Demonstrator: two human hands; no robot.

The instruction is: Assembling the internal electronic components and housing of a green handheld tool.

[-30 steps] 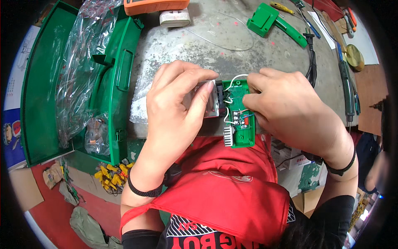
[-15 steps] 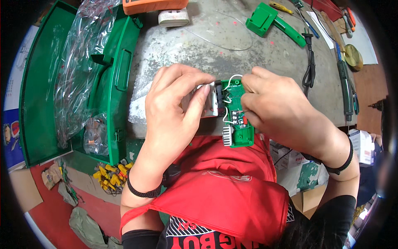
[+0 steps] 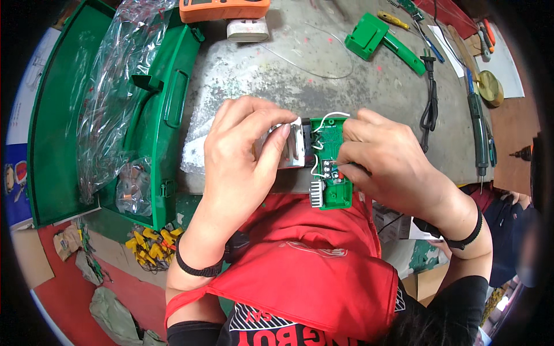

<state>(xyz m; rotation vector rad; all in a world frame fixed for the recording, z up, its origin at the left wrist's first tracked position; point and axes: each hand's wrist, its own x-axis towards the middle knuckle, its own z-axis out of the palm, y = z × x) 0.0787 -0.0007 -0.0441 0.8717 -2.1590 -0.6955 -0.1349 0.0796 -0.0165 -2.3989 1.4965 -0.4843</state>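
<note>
My left hand point(image 3: 245, 144) grips the silver metal end point(image 3: 295, 145) of an opened green-cased electrical device, thumb in front and fingers over the top. To the right of that end lies the green housing point(image 3: 339, 199) with its circuit board point(image 3: 329, 139) exposed. White wires point(image 3: 330, 117) loop from the metal end, and one runs up to my right hand. A finned heatsink point(image 3: 317, 194) sits at the near left corner of the board. My right hand point(image 3: 384, 151) is closed over the board's right side; its fingertips and whatever they pinch are hidden.
An open green metal case point(image 3: 173, 109) with plastic wrap stands left. Farther off are an orange meter point(image 3: 225, 8), a green handle part point(image 3: 369, 37) and a yellow screwdriver point(image 3: 393, 20). A black power cord point(image 3: 430, 106), a soldering iron point(image 3: 478, 130) and a solder spool point(image 3: 490, 87) lie right.
My right hand has shifted slightly down and to the right, showing more of the upper white wire. My left hand keeps its grip on the metal end. The whole view has moved slightly.
</note>
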